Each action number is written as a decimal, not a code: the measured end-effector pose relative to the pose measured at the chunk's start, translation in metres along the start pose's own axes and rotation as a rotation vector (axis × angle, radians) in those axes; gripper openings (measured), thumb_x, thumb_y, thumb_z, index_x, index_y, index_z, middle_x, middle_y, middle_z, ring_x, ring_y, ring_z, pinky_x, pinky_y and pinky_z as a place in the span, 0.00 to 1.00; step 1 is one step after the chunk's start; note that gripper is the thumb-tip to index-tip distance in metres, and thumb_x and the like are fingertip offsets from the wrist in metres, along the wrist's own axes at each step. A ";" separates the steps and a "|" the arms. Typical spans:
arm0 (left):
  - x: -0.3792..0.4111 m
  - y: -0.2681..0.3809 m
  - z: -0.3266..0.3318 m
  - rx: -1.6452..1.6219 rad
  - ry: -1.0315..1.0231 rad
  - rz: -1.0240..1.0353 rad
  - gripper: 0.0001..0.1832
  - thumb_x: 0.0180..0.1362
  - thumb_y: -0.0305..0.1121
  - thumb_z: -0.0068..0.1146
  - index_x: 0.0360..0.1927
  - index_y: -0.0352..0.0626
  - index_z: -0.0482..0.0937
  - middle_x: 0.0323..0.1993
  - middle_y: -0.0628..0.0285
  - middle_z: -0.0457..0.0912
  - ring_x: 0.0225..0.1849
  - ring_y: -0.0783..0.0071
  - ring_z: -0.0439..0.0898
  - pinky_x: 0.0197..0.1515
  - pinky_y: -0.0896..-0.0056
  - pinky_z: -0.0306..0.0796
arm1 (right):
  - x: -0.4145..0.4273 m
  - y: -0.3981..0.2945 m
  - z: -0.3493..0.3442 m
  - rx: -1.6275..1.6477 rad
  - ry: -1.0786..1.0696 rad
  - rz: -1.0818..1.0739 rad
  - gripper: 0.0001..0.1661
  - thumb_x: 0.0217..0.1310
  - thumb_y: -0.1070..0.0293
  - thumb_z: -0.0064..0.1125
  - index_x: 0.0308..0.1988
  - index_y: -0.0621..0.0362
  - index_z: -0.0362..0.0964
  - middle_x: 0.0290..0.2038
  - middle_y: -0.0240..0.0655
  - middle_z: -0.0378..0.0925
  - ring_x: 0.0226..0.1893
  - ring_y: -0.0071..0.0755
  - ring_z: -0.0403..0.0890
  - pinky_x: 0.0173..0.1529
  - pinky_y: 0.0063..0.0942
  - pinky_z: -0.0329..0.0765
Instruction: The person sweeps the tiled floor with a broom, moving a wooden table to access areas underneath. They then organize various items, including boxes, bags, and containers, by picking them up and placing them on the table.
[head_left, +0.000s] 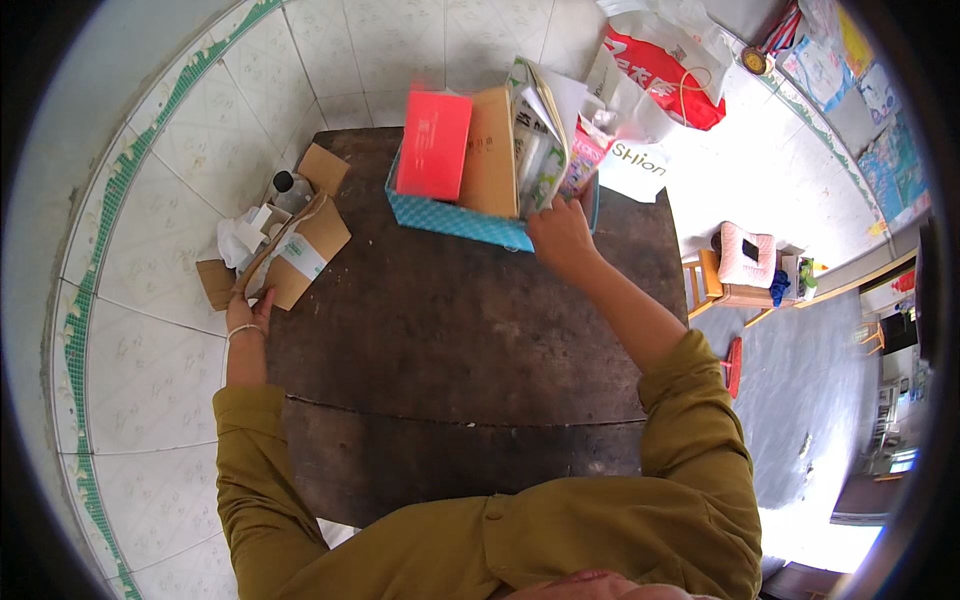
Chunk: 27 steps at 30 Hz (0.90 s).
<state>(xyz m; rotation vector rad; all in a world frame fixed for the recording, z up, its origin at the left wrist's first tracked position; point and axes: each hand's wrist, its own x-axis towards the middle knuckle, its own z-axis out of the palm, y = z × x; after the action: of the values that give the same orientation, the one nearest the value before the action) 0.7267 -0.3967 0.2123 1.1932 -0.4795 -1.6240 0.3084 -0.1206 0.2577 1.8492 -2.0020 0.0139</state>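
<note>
At the left, my left hand (250, 311) grips the near corner of an open cardboard box (330, 236) with its flaps spread. Inside that box are a clear bottle with a black cap (292, 191) and a crumpled white plastic bag (234, 241). My right hand (561, 234) has its fingers curled over the front rim of a blue woven-pattern basket (457, 223); the fingertips are hidden. Upright in the basket stand a red box (433, 146), a brown paper-covered book (489, 154), several booklets (555, 124) and a pink printed package (583, 159).
Basket and box rest on a dark wooden table (450, 322) against a tiled wall (401, 45). White and red plastic bags (667, 82) lie at the back right. Beyond the table's right edge are a wooden chair (705, 277) with a pink cushion (747, 259) and a red broom head (734, 367).
</note>
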 end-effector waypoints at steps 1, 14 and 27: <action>-0.002 -0.001 0.000 0.020 0.008 -0.028 0.22 0.58 0.38 0.45 0.52 0.35 0.61 0.44 0.47 0.67 0.41 0.51 0.74 0.39 0.61 0.78 | -0.015 -0.003 -0.005 0.019 -0.006 -0.047 0.05 0.42 0.70 0.51 0.25 0.57 0.71 0.25 0.38 0.74 0.27 0.41 0.75 0.26 0.35 0.72; 0.004 -0.007 -0.007 0.168 -0.077 -0.088 0.31 0.56 0.53 0.43 0.55 0.40 0.58 0.50 0.50 0.63 0.47 0.48 0.69 0.41 0.55 0.75 | -0.169 -0.031 -0.083 0.238 -0.148 0.278 0.09 0.47 0.63 0.55 0.26 0.56 0.69 0.25 0.38 0.70 0.30 0.41 0.74 0.31 0.37 0.73; 0.016 -0.019 0.034 0.390 -0.149 0.027 0.23 0.60 0.44 0.39 0.53 0.39 0.61 0.44 0.49 0.68 0.40 0.55 0.73 0.30 0.64 0.80 | -0.165 -0.027 -0.076 0.197 -0.039 0.473 0.10 0.46 0.64 0.59 0.26 0.56 0.67 0.24 0.39 0.68 0.27 0.44 0.71 0.29 0.40 0.70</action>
<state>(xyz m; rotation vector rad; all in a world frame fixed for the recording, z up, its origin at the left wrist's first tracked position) 0.6874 -0.4115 0.2048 1.3446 -0.9362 -1.6487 0.3621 0.0544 0.2696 1.4437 -2.4954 0.3220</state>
